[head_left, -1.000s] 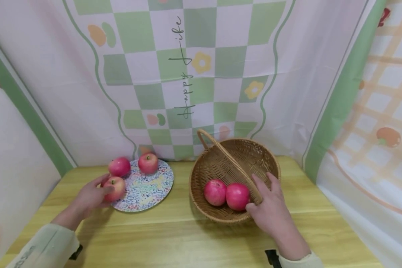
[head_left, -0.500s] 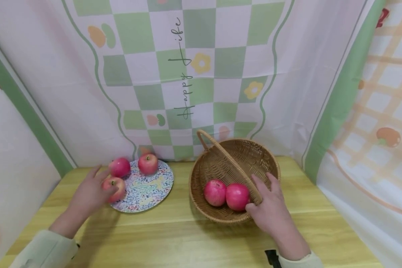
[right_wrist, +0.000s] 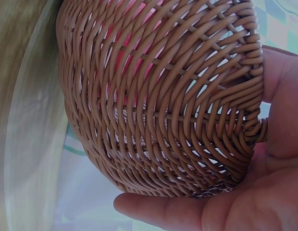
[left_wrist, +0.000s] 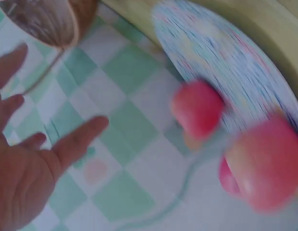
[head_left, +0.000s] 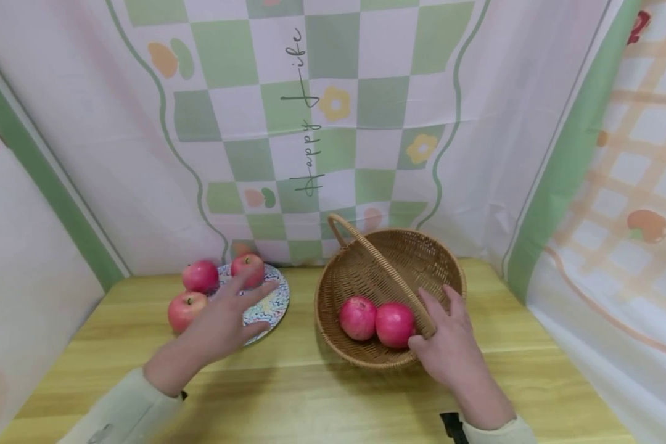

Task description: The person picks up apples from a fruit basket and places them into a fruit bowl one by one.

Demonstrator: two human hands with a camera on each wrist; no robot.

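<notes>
In the head view, my left hand (head_left: 219,330) hovers over the front of the speckled plate (head_left: 277,305), fingers spread, holding nothing. A yellow-red apple (head_left: 184,310) sits at the plate's left edge, beside my wrist. Behind it is a deep pink round fruit (head_left: 200,275). Another apple (head_left: 250,262) lies at the plate's back, partly behind my fingers. My right hand (head_left: 449,354) grips the wicker basket (head_left: 422,256) where its handle meets the rim; the right wrist view shows thumb and fingers about the woven wall (right_wrist: 158,106). Two deep pink fruits (head_left: 357,317) rest inside the basket.
The wooden table (head_left: 311,401) runs back to a checked cloth (head_left: 333,148) hung behind the plate and basket. Side curtains stand at left and right. The basket's handle (head_left: 380,262) arches above its opening.
My left hand has let go of the front apple at the plate's left edge, spread its fingers and moved right across the plate. The right hand and basket stay put.
</notes>
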